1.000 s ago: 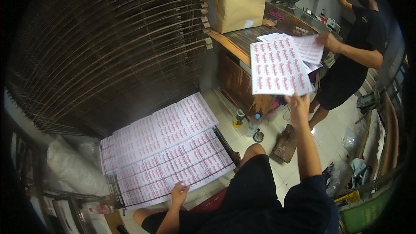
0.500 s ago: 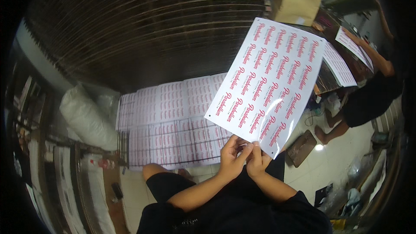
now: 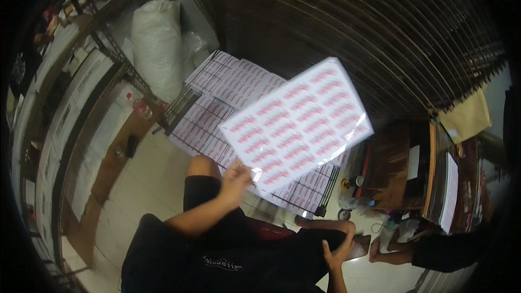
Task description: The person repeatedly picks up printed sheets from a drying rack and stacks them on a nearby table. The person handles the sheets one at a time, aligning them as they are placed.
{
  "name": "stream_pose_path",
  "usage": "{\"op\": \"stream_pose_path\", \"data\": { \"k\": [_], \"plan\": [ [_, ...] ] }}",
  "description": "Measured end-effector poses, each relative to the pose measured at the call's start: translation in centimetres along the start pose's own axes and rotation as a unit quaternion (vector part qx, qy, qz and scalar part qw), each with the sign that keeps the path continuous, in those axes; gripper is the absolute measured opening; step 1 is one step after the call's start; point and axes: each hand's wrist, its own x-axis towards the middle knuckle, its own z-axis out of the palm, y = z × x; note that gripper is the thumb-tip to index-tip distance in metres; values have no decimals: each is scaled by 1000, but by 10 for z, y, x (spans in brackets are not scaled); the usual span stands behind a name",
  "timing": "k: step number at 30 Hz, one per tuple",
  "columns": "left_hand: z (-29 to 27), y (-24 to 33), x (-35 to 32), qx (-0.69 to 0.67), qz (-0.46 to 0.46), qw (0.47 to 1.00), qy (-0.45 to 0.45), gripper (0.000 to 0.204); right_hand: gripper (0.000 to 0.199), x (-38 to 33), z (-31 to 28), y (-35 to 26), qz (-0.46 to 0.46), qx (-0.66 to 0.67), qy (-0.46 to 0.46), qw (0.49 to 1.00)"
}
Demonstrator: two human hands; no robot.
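Observation:
My left hand is closed on the near-left corner of a white sticker sheet printed with rows of red lettering. The sheet is held up, tilted and slightly blurred, over a wire rack on which similar printed sheets lie side by side. Down at my right knee, my right hand rests with thumb and fingers apart and nothing in it. The held sheet hides part of the sheets behind it.
Behind stands a tall stack of dark wire racks. A stuffed white sack and shelving with a plastic bottle are at left. To the right, a wooden table stands near a co-worker's bare feet.
My right hand has let go of the sheet and dropped to my knee. My left hand has carried the sheet leftward over the rack. The whole view has swung to the right.

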Motion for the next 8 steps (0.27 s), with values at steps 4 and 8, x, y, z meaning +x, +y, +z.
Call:
{"op": "stream_pose_path", "data": {
  "k": [4,8],
  "plan": [
    [-71,45,46,25,76,992,97,29,77,-41,16,51,67,94,54,992],
    [-162,63,121,72,159,972,159,42,70,-28,16,41,122,36,-16,992]
  ]
}}
